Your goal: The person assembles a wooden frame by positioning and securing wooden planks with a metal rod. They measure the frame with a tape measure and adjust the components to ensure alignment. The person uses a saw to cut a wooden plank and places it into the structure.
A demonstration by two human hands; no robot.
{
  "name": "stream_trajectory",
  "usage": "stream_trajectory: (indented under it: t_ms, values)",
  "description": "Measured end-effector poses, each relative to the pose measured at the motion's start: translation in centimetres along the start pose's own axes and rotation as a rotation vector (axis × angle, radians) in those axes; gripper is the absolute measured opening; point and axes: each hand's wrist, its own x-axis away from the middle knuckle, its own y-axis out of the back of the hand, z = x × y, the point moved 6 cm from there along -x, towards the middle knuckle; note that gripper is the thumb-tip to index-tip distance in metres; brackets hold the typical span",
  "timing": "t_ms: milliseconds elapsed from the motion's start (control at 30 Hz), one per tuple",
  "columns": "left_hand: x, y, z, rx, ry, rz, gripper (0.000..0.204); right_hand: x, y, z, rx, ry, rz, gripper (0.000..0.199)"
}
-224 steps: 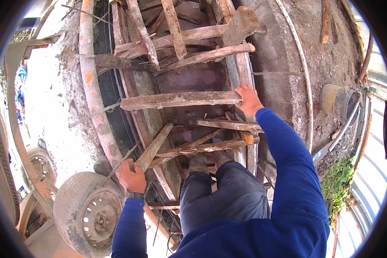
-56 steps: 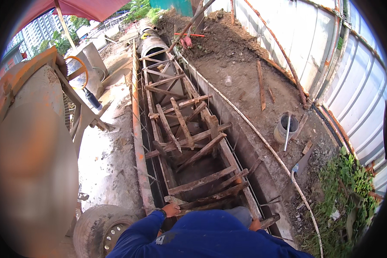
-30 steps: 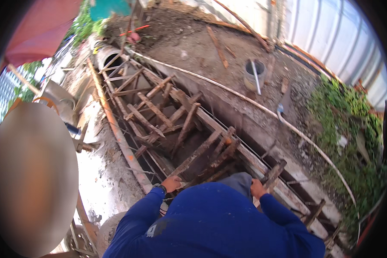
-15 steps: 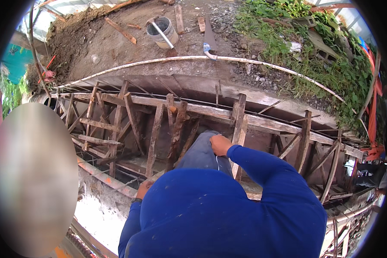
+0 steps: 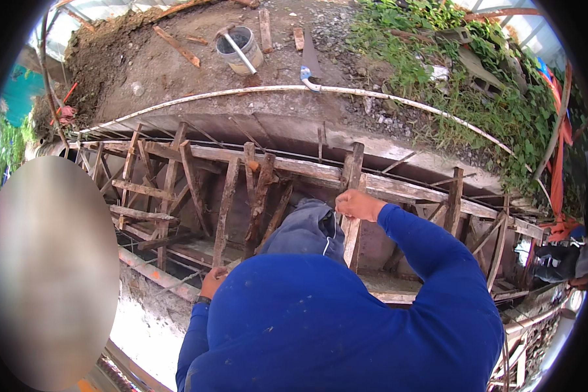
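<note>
Since half a second ago the view has swung slightly; the trench formwork now runs across frame. Right hand (image 5: 358, 204) wraps its fingers closed around an upright wooden brace (image 5: 351, 196), likely for balance. Left hand (image 5: 213, 282) rests on the lower form edge (image 5: 157, 273); finger spread unclear. Rough, weathered timber struts (image 5: 225, 209), concrete-stained; grey bucket (image 5: 242, 49) on dirt beyond.

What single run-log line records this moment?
right hand: grips upright weathered wooden brace | left hand: rests on near concrete-stained formwork edge | grey metal bucket: on soil beyond trench
</note>
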Motion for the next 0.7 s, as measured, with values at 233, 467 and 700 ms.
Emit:
stream_trajectory:
  t_ms: [233,467,700]
  values:
    - [-0.7,0.5,0.7,-0.026,0.020,0.017,0.041,2.0,-1.9,4.3,-0.188,0.181,0.063,0.026]
    - [-2.3,1.2,-4.0,0.069,-0.051,-0.009,0.043,5.9,1.7,0.8,0.233,-0.057,0.020,0.017]
    - [-2.2,0.5,-0.9,0.067,-0.059,-0.014,0.043,6.5,5.3,5.0,-0.405,0.165,-0.031,0.008]
